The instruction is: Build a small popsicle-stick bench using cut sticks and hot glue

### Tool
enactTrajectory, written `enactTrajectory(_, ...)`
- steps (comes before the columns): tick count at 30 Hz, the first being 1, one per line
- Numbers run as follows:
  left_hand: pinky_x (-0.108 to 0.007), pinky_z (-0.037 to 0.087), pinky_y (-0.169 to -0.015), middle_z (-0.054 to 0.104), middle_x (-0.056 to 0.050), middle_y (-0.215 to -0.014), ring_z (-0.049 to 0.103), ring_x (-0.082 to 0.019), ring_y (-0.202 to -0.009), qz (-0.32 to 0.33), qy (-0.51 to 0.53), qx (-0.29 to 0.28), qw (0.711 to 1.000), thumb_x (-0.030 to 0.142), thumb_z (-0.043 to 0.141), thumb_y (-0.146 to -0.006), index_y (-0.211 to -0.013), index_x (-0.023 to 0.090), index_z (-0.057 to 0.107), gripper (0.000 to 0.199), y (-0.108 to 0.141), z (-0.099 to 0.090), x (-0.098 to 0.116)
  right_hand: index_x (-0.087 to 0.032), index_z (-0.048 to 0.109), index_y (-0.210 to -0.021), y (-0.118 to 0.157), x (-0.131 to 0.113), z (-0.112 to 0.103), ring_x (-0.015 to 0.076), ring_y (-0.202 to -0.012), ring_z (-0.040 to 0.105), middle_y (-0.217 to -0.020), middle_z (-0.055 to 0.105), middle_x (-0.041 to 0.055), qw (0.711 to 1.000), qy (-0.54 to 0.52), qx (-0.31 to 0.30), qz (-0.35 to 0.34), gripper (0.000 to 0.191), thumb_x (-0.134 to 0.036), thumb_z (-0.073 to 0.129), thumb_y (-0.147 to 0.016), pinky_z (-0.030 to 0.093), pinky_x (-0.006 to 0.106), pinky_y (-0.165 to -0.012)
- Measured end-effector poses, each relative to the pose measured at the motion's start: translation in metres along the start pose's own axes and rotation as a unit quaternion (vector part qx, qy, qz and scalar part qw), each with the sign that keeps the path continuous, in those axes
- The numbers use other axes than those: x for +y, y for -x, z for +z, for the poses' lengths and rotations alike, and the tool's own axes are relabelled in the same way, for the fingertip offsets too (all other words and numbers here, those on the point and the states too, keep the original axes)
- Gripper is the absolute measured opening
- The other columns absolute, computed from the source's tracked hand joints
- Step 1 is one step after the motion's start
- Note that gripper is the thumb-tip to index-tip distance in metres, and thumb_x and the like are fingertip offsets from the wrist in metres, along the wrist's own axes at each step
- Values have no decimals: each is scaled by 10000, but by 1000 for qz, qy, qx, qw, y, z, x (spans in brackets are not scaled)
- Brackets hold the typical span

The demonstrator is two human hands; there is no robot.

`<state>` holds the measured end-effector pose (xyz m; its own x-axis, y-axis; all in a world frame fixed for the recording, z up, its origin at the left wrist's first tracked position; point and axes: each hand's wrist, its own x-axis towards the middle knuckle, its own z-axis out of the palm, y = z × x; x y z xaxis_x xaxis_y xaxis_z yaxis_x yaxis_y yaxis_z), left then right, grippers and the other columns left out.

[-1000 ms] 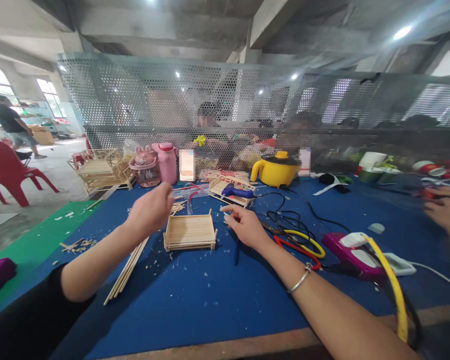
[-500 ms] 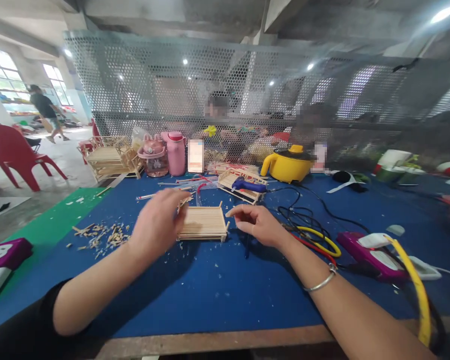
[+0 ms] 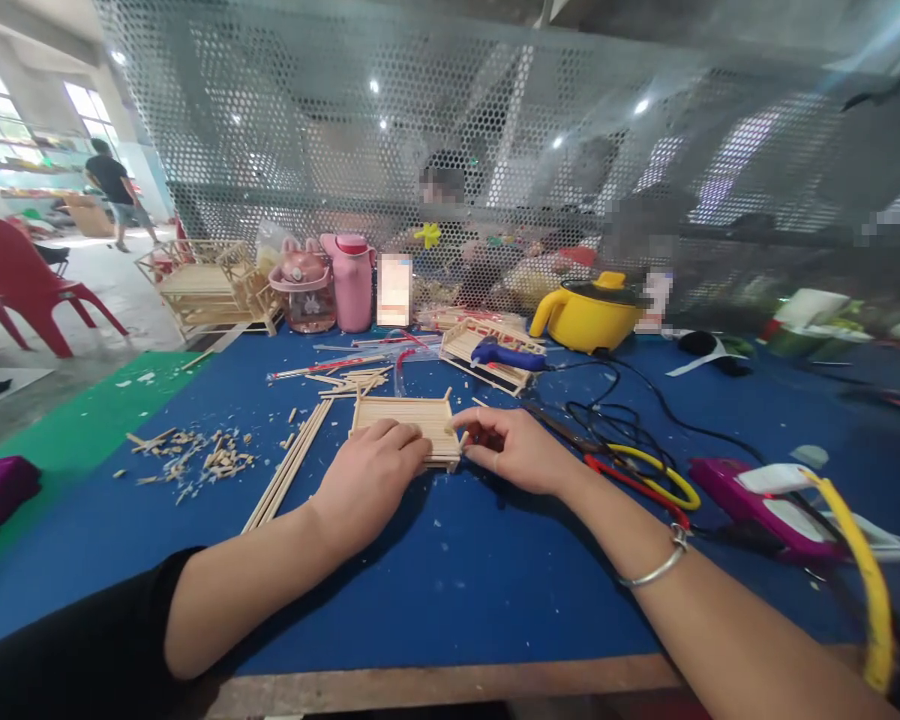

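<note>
A small platform of thin wooden sticks [image 3: 399, 410], with short posts at its corners, rests on the blue tabletop. My left hand [image 3: 375, 465] lies over its front left part, fingers bent down onto the slats and thumb hidden. At the right end, my right hand [image 3: 514, 445] has its index finger and thumb closed around the front corner post. Whether a separate small piece is between those fingertips is too small to tell. Several long loose sticks [image 3: 289, 468] lie left of the platform.
Short stick scraps [image 3: 225, 455] are scattered at left. Behind the platform lies another stick model [image 3: 457, 345] with a blue glue gun [image 3: 506, 354] on it. Black cables [image 3: 607, 400], a purple power strip [image 3: 765, 510] and a yellow pot [image 3: 592, 315] are at right. A perforated screen [image 3: 307, 150] stands behind.
My left hand has come down and right onto the platform, uncovering the long sticks. My right hand has stayed at the platform's right end. The view has tilted slightly down.
</note>
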<state>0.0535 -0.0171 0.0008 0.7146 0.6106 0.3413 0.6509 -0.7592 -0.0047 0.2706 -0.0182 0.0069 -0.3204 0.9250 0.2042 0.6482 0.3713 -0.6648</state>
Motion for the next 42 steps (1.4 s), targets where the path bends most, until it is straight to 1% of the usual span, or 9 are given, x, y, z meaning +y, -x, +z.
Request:
enactTrajectory(5,-363,466,-886,626,-74,-1047,541,-215,-1020,-5,-1,-8,1000,201,424,-911,-1042,194,590,211,2,0,2,-171,564,-980,-1,2,3,113,-661,558,-744,606,4,998,-65,-16,18,246,-195,556,-735,458,229,-643)
enactTrajectory(10,-364,481,-874,625,-80,-1081,542,-229,-1044,-13,-20,-11,1000,158,446,-892,-1063,181,585,222,3,-1,6,-178,532,-943,-2,2,5,106,-651,552,-726,590,-8,996,-85,-21,26,218,-189,557,-726,449,223,-629)
enactTrajectory(16,-358,467,-904,633,-75,-1063,544,-217,-1050,-13,-13,0,1000,181,423,-907,-1044,192,594,219,3,2,5,-181,527,-931,-1,0,6,103,-635,538,-713,578,-16,995,-89,-24,25,210,-185,550,-722,438,223,-618)
enactTrajectory(22,-362,479,-886,637,-77,-1064,551,-219,-1030,-10,-13,12,1000,192,429,-909,-1041,184,601,217,3,2,5,-174,534,-926,-2,1,6,106,-636,537,-710,578,-13,995,-92,-21,25,197,-192,539,-731,421,220,-605)
enactTrajectory(31,-365,494,-876,640,-60,-1077,557,-218,-1025,-18,-16,12,1000,161,471,-888,-1043,183,607,207,4,-1,7,-182,528,-919,-4,1,8,102,-615,515,-683,546,-31,996,-86,-20,25,188,-180,526,-731,406,221,-587)
enactTrajectory(36,-371,498,-870,637,-62,-1082,559,-221,-1016,-16,-17,8,1000,163,457,-895,-1019,172,613,200,4,-1,8,-182,523,-910,-4,1,10,96,-605,507,-686,550,-33,996,-80,-15,26,197,-154,520,-715,410,218,-591)
enactTrajectory(42,-372,489,-892,638,-66,-1079,558,-218,-1020,-13,-15,19,1000,189,430,-911,-1017,171,616,215,3,0,7,-188,525,-906,-4,0,11,90,-587,491,-673,547,-41,997,-71,-10,29,214,-136,514,-698,398,210,-574)
